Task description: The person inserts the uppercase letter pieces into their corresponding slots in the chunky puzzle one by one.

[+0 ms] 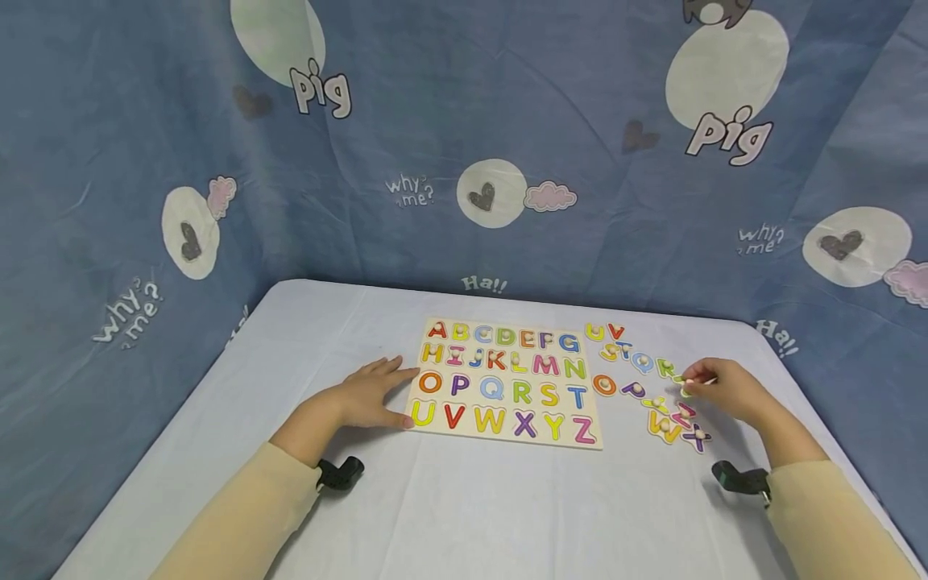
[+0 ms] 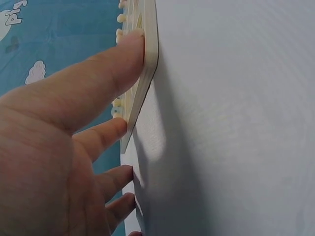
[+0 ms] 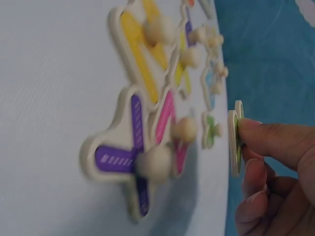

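Observation:
My left hand (image 1: 370, 395) lies at the left edge of the wooden alphabet board (image 1: 507, 443), fingers spread. In the left wrist view the thumb (image 2: 106, 73) touches the board's edge (image 2: 151, 44), and a fingertip meets it farther along. Over on the right, my right hand (image 1: 725, 391) pinches a green-faced wooden letter piece (image 3: 233, 142) between thumb and fingers, above the table; which letter it is cannot be told. Below and beside that hand lie the loose knobbed letters X (image 3: 118, 160), Z (image 1: 683, 415), W (image 1: 663, 427), Y (image 1: 656, 404) and R (image 1: 664, 368).
More loose letters lie right of the board: U (image 1: 594, 332), V (image 1: 615, 331), S (image 1: 609, 351), T (image 1: 624, 350), Q (image 1: 642, 362), O (image 1: 604, 385) and P (image 1: 634, 390). Knobbed letters sit in the board's upper rows. A patterned blue cloth (image 1: 435, 121) stands behind the white table (image 1: 464, 515).

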The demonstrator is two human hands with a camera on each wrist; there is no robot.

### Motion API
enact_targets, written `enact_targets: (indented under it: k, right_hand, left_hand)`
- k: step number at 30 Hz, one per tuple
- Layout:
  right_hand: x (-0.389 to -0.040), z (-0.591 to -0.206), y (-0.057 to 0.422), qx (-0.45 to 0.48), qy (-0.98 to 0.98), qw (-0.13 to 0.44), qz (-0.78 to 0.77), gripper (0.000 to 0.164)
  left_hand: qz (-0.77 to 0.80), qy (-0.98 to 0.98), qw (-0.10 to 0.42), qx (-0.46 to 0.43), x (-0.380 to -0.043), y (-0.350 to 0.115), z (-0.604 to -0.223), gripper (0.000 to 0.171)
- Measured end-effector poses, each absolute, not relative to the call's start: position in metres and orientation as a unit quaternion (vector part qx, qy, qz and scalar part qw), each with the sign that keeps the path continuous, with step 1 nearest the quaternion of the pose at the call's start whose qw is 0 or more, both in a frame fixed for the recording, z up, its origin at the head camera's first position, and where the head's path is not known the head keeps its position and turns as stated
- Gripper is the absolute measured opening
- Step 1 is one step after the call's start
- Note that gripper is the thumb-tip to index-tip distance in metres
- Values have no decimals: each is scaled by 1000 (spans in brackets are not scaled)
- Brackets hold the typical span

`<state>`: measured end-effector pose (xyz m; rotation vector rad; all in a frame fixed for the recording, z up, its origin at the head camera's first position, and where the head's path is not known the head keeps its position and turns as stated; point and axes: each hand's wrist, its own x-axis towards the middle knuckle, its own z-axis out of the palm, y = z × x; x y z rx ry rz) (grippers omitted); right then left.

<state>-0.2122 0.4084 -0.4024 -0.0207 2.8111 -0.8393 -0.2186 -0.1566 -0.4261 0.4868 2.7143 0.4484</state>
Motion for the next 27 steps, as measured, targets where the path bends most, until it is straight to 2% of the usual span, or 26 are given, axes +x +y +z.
enact_targets:
  k: [17,27]
  right_hand:
    - [-229,-379,332,-154,941,81,-291,10]
    - [-252,-389,297,-218,928,113,-280,9]
  left_hand:
    - [165,955,179,168,-220,-157,-428,94]
    - [171,954,178,168,-219,-158,-427,94]
